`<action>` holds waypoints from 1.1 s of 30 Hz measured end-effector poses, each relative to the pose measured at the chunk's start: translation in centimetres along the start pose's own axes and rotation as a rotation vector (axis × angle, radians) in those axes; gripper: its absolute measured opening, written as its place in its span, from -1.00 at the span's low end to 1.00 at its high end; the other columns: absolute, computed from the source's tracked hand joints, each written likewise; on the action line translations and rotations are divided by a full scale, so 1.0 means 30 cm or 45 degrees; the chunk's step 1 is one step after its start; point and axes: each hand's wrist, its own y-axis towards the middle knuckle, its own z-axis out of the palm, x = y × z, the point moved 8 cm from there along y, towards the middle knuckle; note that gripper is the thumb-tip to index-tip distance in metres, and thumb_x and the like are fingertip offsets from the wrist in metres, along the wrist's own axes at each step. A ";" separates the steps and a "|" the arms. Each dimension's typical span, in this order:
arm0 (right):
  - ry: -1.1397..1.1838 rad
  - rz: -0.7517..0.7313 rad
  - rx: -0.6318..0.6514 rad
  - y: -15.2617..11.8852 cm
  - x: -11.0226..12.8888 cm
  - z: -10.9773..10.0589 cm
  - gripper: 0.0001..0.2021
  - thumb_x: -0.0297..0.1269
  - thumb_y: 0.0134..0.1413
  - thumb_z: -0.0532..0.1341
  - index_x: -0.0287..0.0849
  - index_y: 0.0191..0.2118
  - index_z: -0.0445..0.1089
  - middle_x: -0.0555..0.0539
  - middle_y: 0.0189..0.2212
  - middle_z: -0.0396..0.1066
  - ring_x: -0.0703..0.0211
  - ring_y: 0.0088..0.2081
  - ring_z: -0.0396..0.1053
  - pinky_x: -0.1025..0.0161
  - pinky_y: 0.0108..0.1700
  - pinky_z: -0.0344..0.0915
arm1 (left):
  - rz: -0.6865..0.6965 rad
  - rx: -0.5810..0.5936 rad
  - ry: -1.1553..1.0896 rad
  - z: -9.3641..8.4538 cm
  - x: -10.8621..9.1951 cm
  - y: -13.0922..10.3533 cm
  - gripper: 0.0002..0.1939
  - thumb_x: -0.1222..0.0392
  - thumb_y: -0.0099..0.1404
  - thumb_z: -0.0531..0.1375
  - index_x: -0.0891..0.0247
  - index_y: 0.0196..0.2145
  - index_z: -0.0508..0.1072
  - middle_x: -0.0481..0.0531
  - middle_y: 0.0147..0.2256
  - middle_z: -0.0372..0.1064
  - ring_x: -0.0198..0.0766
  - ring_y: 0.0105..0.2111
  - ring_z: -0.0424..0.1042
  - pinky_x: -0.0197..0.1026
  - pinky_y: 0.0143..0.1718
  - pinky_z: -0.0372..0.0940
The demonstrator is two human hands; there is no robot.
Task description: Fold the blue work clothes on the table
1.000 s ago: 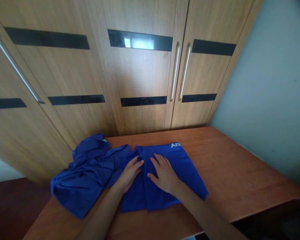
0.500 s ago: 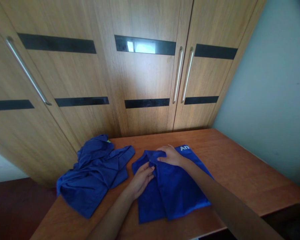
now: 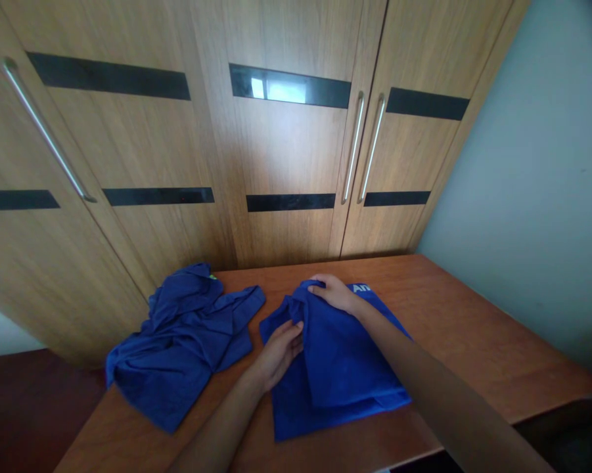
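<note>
A bright blue shirt [image 3: 345, 368] lies partly folded on the wooden tabletop, with white lettering showing at its far right edge. My left hand [image 3: 282, 351] is closed at the shirt's left side, thumb on top, pinching the cloth near the collar. Farther back, my right hand [image 3: 332, 293] grips the upper fold, its fingers curled over the cloth and lifting it a little. The fingertips of that hand are partly hidden by the fabric. To the left sits a crumpled darker blue garment [image 3: 187, 348], which neither hand touches.
A brown wooden tabletop [image 3: 463, 328] carries both garments. Behind it stands a wooden wardrobe [image 3: 286, 151] with long metal handles and dark strips. A pale wall [image 3: 537, 197] bounds the right side. The table's front edge runs along the bottom right.
My right hand has moved slightly back and up, drawing the shirt's front layer up and leftward, so its lower edge has shifted away from the table's front. My left hand stays nearly in place.
</note>
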 end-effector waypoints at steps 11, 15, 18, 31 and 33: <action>-0.156 0.068 -0.218 0.000 -0.013 0.077 -0.81 -0.34 0.15 0.16 -0.17 -0.15 0.47 -0.11 -0.16 0.51 0.11 -0.09 0.42 0.18 0.01 0.29 | 0.022 -0.068 0.043 0.005 -0.004 -0.017 -0.56 0.14 0.18 0.32 0.29 0.00 0.42 0.20 -0.08 0.51 -0.06 -0.08 0.49 -0.04 0.00 0.33; -0.238 0.047 -0.232 -0.002 0.051 0.119 -0.78 -0.32 0.21 0.10 -0.15 -0.09 0.44 -0.11 -0.13 0.48 0.12 -0.07 0.41 0.18 0.03 0.28 | 0.028 -0.180 0.071 -0.019 0.003 -0.016 -0.49 0.22 0.11 0.36 0.26 0.03 0.40 0.19 -0.07 0.50 -0.06 -0.11 0.51 -0.03 0.02 0.33; -0.359 0.038 -0.227 -0.019 0.102 0.159 -0.74 -0.32 0.20 0.10 -0.16 -0.04 0.42 -0.16 -0.11 0.46 0.04 -0.01 0.35 0.08 0.11 0.18 | 0.070 -0.301 0.100 -0.056 0.009 -0.012 -0.52 0.33 0.05 0.36 0.28 -0.03 0.44 0.18 -0.12 0.53 -0.04 -0.14 0.52 -0.03 0.00 0.34; -1.139 0.229 -0.024 -0.337 0.057 -0.076 -0.41 0.03 0.27 -0.02 -0.24 0.26 0.17 -0.28 0.29 0.05 -0.21 0.30 -0.08 -0.17 0.24 -0.08 | -0.147 -0.458 0.073 -0.057 -0.065 -0.078 -0.73 0.39 0.02 0.28 0.33 -0.26 0.47 0.07 -0.49 0.54 -0.18 -0.55 0.51 -0.21 -0.49 0.41; -1.160 0.273 -0.002 -0.378 0.029 -0.083 -0.40 0.05 0.27 -0.04 -0.23 0.27 0.16 -0.28 0.32 -0.01 -0.21 0.32 -0.10 -0.15 0.23 -0.05 | -0.117 -0.459 0.082 -0.054 -0.071 -0.096 -0.82 0.40 0.00 0.28 0.30 -0.37 0.43 -0.03 -0.60 0.47 -0.32 -0.70 0.39 -0.33 -0.64 0.30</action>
